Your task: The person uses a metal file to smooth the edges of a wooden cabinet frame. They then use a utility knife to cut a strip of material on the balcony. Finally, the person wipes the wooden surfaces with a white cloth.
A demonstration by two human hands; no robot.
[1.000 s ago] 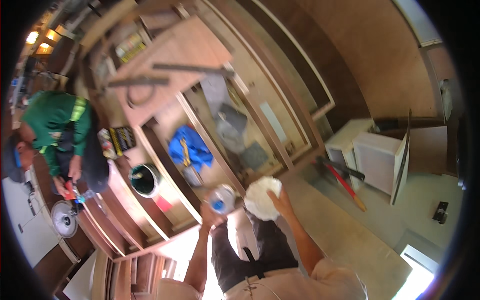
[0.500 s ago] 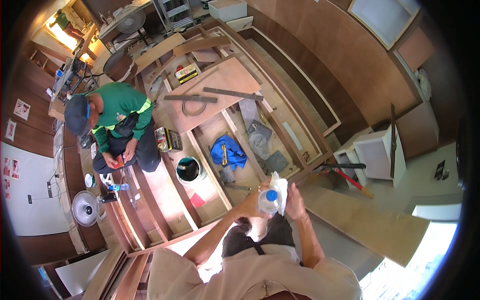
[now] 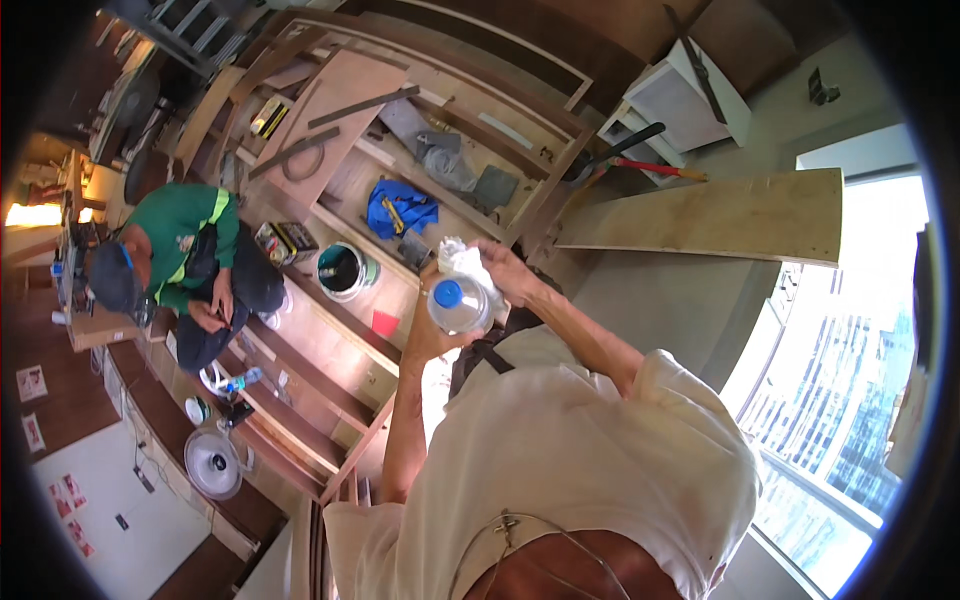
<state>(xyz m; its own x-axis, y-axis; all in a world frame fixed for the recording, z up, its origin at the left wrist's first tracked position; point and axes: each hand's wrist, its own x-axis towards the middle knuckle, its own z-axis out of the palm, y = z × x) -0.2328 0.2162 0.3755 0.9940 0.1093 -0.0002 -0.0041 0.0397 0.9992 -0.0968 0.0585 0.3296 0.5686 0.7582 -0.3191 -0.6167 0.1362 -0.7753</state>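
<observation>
A clear plastic bottle with a blue cap (image 3: 448, 293) is in my left hand (image 3: 428, 330), its fingers wrapped round the side. Against the bottle's far side is a crumpled white cloth or tissue (image 3: 463, 262). My right hand (image 3: 508, 272) grips that white wad from the right, its fingers partly hidden. Beyond my hands lies a blue cloth (image 3: 400, 210) with a yellow-handled tool on it. To its left stands a white bucket (image 3: 345, 272) with dark contents.
A co-worker in a green top (image 3: 190, 235) crouches at the left. Wooden floor framing (image 3: 345, 390) spreads ahead, with a loose plywood panel (image 3: 340, 110). A fan (image 3: 213, 462) stands at lower left. A long board (image 3: 720, 220) and red-handled tool (image 3: 655, 168) lie right, near a bright window (image 3: 850, 350).
My view has swung to the right, so the room appears turned. My hands, the bottle and the white wad sit further left and higher in the picture. Both hands keep their holds.
</observation>
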